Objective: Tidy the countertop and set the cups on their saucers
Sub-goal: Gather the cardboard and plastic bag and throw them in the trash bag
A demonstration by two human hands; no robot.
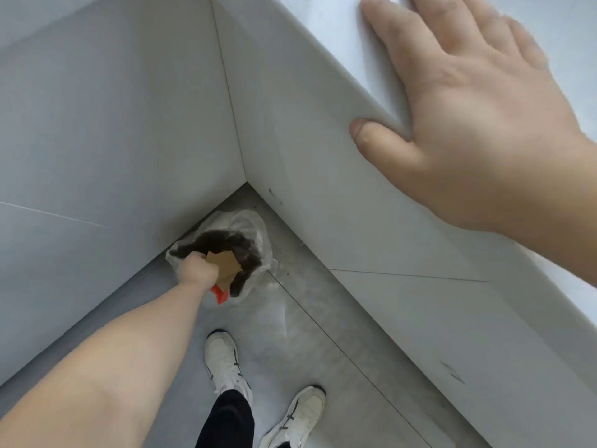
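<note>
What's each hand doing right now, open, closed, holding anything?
Left hand: closed on a brown cardboard piece, at the mouth of the bin bag.
Right hand: open, fingers flat on the countertop edge, holding nothing.

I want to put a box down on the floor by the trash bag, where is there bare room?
The floor is bare between the trash bag and the shoes, and along the counter's side panel to the right. The corner is crowded: the bag fills it, with the left hand pushing cardboard in. The right hand rests on the countertop edge.
</note>
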